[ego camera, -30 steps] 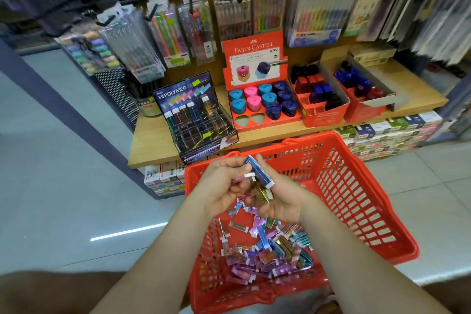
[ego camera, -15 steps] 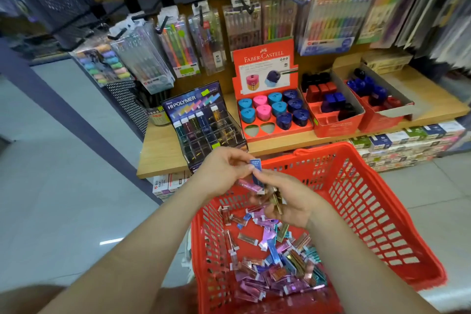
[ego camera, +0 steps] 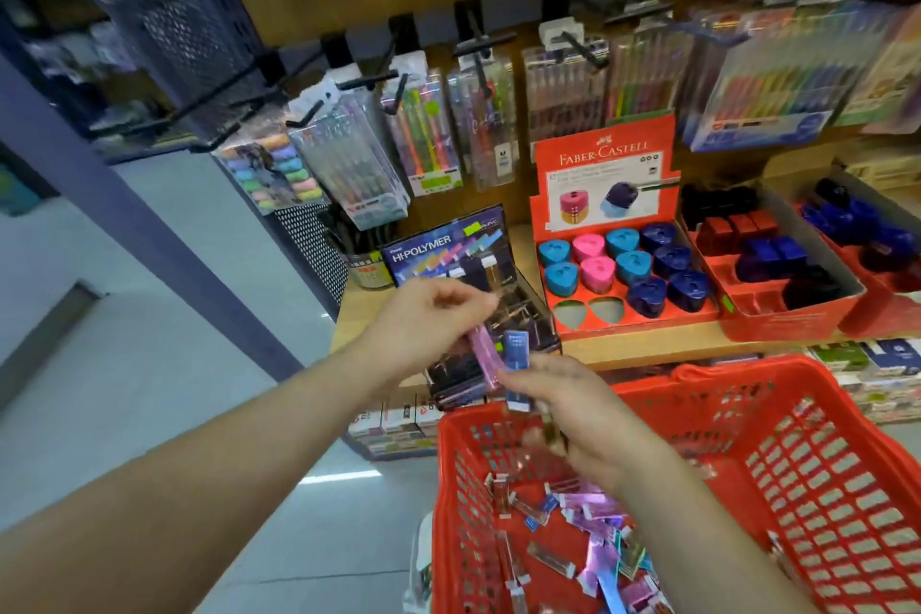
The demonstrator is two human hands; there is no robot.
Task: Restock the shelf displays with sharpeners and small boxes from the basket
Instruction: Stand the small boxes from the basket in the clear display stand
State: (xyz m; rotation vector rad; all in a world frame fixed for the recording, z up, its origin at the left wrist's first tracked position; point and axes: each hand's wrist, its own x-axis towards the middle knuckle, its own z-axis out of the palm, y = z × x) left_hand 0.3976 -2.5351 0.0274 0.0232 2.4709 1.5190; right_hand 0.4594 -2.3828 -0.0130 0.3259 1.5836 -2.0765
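A red plastic basket [ego camera: 817, 454] sits low in front of the shelf, with several small pink, purple and blue boxes [ego camera: 583, 543] heaped in its near left corner. My left hand [ego camera: 423, 324] pinches a slim pink box [ego camera: 482, 357] just above the basket's far rim. My right hand [ego camera: 568, 409] grips a blue box [ego camera: 516, 354] and some other small boxes under its fingers. Both hands hover in front of the dark HI-POLYMER display stand [ego camera: 448, 249]. To its right the red Faber-Castell tray [ego camera: 568, 314] holds several blue, pink and navy sharpeners and has two bare slots.
Two more red trays [ego camera: 792, 319] of dark sharpeners stand further right on the wooden shelf [ego camera: 648, 349]. Pen packs [ego camera: 428, 135] hang on hooks above it. Stacked small boxes [ego camera: 393, 419] fill the level under the shelf. Grey floor lies to the left.
The view has moved closer to the shelf. Both hands have risen from over the basket's heap to the HI-POLYMER stand, and my left hand has drawn the pink box out.
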